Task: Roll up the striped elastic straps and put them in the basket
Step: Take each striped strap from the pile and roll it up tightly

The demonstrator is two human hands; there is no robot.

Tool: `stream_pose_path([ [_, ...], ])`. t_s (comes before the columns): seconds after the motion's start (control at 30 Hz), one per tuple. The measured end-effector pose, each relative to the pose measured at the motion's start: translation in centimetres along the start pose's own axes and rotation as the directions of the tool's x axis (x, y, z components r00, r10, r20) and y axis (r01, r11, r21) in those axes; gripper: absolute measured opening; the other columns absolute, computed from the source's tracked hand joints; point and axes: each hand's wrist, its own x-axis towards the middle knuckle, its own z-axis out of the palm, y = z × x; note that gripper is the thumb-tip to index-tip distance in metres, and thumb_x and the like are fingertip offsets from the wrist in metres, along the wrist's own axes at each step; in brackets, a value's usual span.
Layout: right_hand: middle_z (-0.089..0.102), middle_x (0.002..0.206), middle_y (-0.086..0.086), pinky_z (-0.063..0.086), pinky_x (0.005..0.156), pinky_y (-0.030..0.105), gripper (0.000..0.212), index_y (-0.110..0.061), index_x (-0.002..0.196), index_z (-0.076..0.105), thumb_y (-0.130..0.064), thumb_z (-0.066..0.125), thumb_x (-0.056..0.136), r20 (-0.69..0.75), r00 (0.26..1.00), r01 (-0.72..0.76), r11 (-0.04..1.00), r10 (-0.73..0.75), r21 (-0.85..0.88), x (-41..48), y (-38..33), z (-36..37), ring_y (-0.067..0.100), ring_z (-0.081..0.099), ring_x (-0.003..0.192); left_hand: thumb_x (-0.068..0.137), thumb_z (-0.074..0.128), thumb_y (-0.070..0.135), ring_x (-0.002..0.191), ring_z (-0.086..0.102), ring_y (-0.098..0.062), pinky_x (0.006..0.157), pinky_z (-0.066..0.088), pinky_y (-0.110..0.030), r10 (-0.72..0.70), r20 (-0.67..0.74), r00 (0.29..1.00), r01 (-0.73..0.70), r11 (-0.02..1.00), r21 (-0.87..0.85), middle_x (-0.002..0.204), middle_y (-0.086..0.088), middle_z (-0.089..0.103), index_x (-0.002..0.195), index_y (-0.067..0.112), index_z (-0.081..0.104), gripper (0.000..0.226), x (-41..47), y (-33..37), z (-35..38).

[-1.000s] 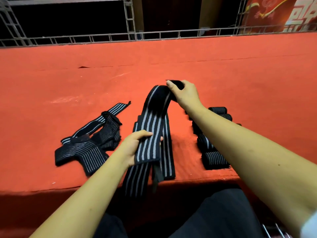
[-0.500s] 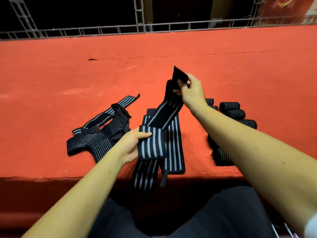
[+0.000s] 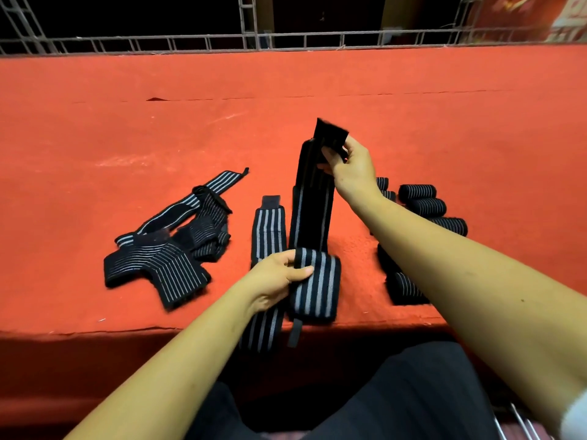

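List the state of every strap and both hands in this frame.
Held strap: unrolled, stretched upright between both hands.
Left hand: grips its lower part.
Right hand: pinches its top end.
Flat strap: unrolled, near end hanging over the table edge.
Strap pile: unrolled, tangled.
Rolled straps: rolled, lying on the table.
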Motion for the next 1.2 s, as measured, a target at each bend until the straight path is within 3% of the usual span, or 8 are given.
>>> stream_pose_path([
  [0.17, 0.072, 0.100, -0.017, 0.056, 0.091, 0.049, 0.033, -0.044, 0.101, 0.065, -0.013, 0.056, 0.097, 0.007, 1.000, 0.026, 1.000, -0.026, -0.014, 0.5, 1.0, 0.2, 0.015, 0.068, 0.102, 0.094, 0.055, -0.006, 0.105, 0.070, -0.028, 0.092, 0.058, -0.041, 0.065, 0.053, 0.996, -0.050, 0.965, -0.256, 0.115, -0.019, 0.071, 0.126, -0.001, 0.060, 0.032, 0.6, 0.5, 0.4],
  [0.37, 0.073, 0.108, -0.008, 0.054, 0.094, 0.045, 0.024, -0.027, 0.112, 0.068, -0.016, 0.055, 0.095, 0.030, 0.998, 0.058, 0.995, -0.056, -0.081, 1.0, 2.3, 0.6, 0.013, 0.067, 0.106, 0.092, 0.069, 0.019, 0.094, 0.073, -0.011, 0.095, 0.056, -0.039, 0.132, -0.165, 0.977, -0.029, 0.858, 0.513, 0.098, 0.006, 0.077, 0.105, 0.023, 0.073, 0.015, 1.3, -1.9, -1.4],
  [0.67, 0.058, 0.119, -0.005, 0.039, 0.110, 0.035, 0.026, -0.013, 0.121, 0.065, -0.018, 0.055, 0.097, 0.043, 0.977, 0.215, 0.962, -0.211, -0.168, 4.6, 1.4, 2.1, 0.021, 0.049, 0.126, 0.094, 0.066, 0.007, 0.099, 0.073, -0.021, 0.093, 0.057, -0.041, 0.120, -0.209, 0.970, -0.089, 0.984, 0.151, 0.105, -0.005, 0.076, 0.117, 0.011, 0.069, 0.024, 1.8, -1.4, -1.2],
  [0.77, 0.064, 0.122, 0.001, 0.043, 0.107, 0.042, 0.029, -0.016, 0.121, 0.065, -0.024, 0.052, 0.096, 0.078, 0.978, 0.204, 0.963, -0.193, -0.178, 6.0, 2.0, 3.2, 0.019, 0.054, 0.124, 0.091, 0.071, 0.030, 0.077, 0.069, -0.010, 0.075, 0.056, -0.029, 0.181, -0.229, 0.956, 0.002, 0.782, 0.623, 0.085, 0.005, 0.073, 0.091, 0.009, 0.069, 0.021, 2.0, -1.3, -1.4],
  [0.87, 0.068, 0.110, -0.008, 0.046, 0.100, 0.020, 0.025, -0.012, 0.118, 0.064, -0.007, 0.049, 0.098, 0.141, 0.978, 0.171, 0.978, -0.154, -0.118, 6.4, 3.2, 3.9, -0.004, 0.060, 0.109, 0.088, 0.072, 0.037, 0.058, 0.043, -0.010, 0.052, 0.031, -0.023, 0.248, -0.190, 0.950, 0.048, 0.483, 0.874, 0.065, 0.002, 0.048, 0.065, 0.013, 0.042, 0.045, 2.1, -1.0, -1.1],
  [0.97, 0.068, 0.109, -0.011, 0.047, 0.095, 0.018, 0.025, -0.011, 0.121, 0.063, -0.007, 0.049, 0.101, 0.129, 0.990, 0.076, 0.992, -0.062, -0.105, 6.9, 5.1, 4.5, -0.005, 0.061, 0.103, 0.088, 0.072, 0.036, 0.067, 0.048, -0.009, 0.057, 0.036, -0.022, 0.244, -0.140, 0.960, 0.028, 0.410, 0.912, 0.082, 0.000, 0.055, 0.093, 0.017, 0.046, 0.033, 2.1, -0.6, -1.0],
  [1.07, 0.068, 0.109, -0.009, 0.049, 0.092, 0.024, 0.026, -0.014, 0.120, 0.064, -0.010, 0.048, 0.100, 0.071, 0.997, 0.001, 0.989, 0.009, -0.150, 8.2, 7.3, 4.9, 0.008, 0.062, 0.105, 0.089, 0.072, 0.032, 0.067, 0.057, -0.016, 0.067, 0.052, -0.033, 0.238, -0.119, 0.964, 0.005, 0.432, 0.902, 0.077, -0.004, 0.058, 0.131, 0.015, 0.028, 0.063, 2.3, -1.3, -1.3],
  [1.2, 0.068, 0.114, 0.000, 0.048, 0.093, 0.030, 0.028, -0.011, 0.123, 0.062, -0.013, 0.049, 0.099, -0.009, 0.998, -0.065, 0.967, 0.065, -0.246, 9.9, 9.9, 4.8, 0.013, 0.060, 0.105, 0.087, 0.075, 0.030, 0.065, 0.054, -0.014, 0.070, 0.051, -0.029, 0.178, -0.068, 0.982, -0.033, 0.510, 0.860, 0.075, -0.003, 0.054, 0.135, 0.016, 0.027, 0.069, 2.1, -1.0, -2.4],
])
